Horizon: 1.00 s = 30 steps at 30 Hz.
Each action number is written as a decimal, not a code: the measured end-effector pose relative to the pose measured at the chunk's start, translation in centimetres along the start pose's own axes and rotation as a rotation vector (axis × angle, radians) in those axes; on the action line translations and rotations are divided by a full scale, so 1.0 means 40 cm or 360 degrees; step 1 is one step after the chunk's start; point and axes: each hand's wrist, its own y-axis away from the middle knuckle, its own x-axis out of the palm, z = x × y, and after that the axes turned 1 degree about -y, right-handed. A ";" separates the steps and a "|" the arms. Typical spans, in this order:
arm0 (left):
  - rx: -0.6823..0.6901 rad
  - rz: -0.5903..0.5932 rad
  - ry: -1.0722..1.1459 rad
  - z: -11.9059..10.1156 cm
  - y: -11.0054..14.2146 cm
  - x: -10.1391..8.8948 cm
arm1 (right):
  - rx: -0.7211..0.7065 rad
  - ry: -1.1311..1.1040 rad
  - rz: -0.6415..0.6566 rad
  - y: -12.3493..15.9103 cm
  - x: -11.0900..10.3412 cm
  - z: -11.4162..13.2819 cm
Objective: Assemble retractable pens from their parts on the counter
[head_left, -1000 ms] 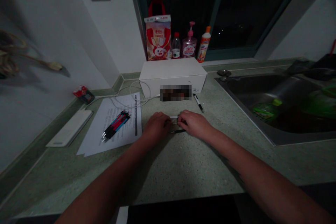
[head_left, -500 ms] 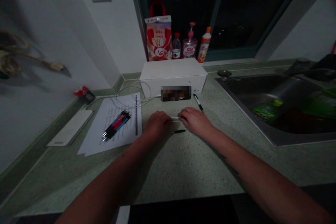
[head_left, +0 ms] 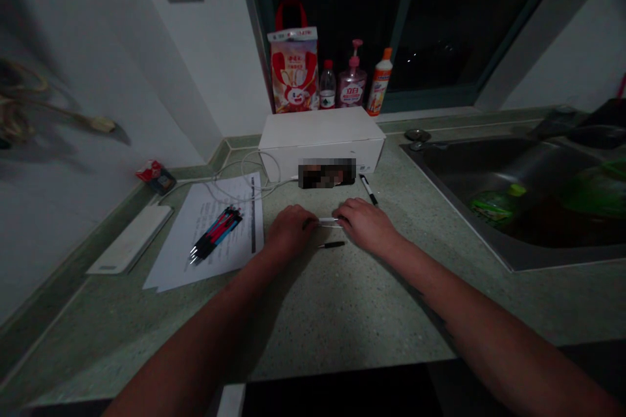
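My left hand (head_left: 290,231) and my right hand (head_left: 366,227) meet low over the speckled green countertop (head_left: 342,313). Between their fingers runs a thin white pen barrel (head_left: 328,221), held from both sides. Just below them, a short black pen part (head_left: 331,244) lies on the counter, untouched. A black-and-white pen (head_left: 369,189) lies beyond my right hand. To the left of my left hand, a bundle of red-and-blue pens (head_left: 216,233) rests on a printed paper sheet (head_left: 166,267).
A white box (head_left: 320,143) with a blurred patch on its front stands against the window, with bottles and a printed bag (head_left: 293,71) behind it. A white cable (head_left: 244,179) loops beside it. A steel sink (head_left: 460,212) lies to the right, and a pale flat pad (head_left: 131,239) to the left.
My hands have drawn slightly apart, so more of the white barrel shows between them. The black pen part, partly covered by my fingers earlier, now lies in full view.
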 end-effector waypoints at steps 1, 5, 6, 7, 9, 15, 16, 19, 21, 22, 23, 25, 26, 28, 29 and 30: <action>-0.0004 0.0006 0.0005 -0.002 0.001 -0.002 | 0.0005 0.0005 0.0010 0.001 -0.002 0.001; -0.0024 0.0018 -0.0029 -0.008 0.008 -0.008 | -0.0009 0.0028 0.0018 0.005 -0.005 0.000; -0.0033 0.0013 -0.0033 -0.008 0.009 -0.007 | -0.0014 0.0032 0.0013 0.006 -0.005 -0.002; -0.0043 0.0007 -0.0031 -0.007 0.009 -0.006 | -0.0018 0.0035 0.0010 0.006 -0.005 -0.004; -0.0068 -0.0006 -0.0015 -0.003 0.009 -0.002 | -0.0022 0.0043 0.0007 0.007 -0.005 -0.006; -0.0072 -0.0053 0.0074 0.008 0.005 0.006 | -0.0094 -0.0001 0.0001 0.007 -0.004 -0.003; -0.0063 -0.0056 0.0097 0.009 0.005 0.006 | -0.0103 -0.0017 -0.0011 0.007 -0.003 -0.003; -0.0083 -0.0070 0.0198 0.010 0.007 0.001 | -0.0131 -0.0070 -0.0049 0.007 -0.001 -0.003; -0.0130 -0.0109 0.0307 0.012 0.010 -0.002 | -0.0160 -0.0108 -0.0069 0.006 -0.001 -0.002; -0.0160 -0.0136 0.0372 0.013 0.011 -0.003 | -0.0172 -0.0124 -0.0078 0.005 0.000 -0.002; -0.0193 -0.0161 0.0436 0.015 0.012 -0.004 | -0.0181 -0.0137 -0.0088 0.005 0.001 -0.001; -0.0253 -0.0200 0.0534 0.018 0.012 0.000 | -0.0197 -0.0161 -0.0113 0.004 0.006 0.001; -0.0273 -0.0212 0.0566 0.020 0.012 0.003 | -0.0206 -0.0175 -0.0128 0.004 0.009 0.002; -0.0286 -0.0222 0.0604 0.023 0.011 0.010 | -0.0222 -0.0206 -0.0153 0.004 0.015 0.001; -0.0280 -0.0218 0.0606 0.024 0.011 0.013 | -0.0221 -0.0221 -0.0168 0.004 0.018 0.000; -0.0262 -0.0208 0.0589 0.024 0.011 0.015 | -0.0208 -0.0233 -0.0187 0.004 0.019 -0.001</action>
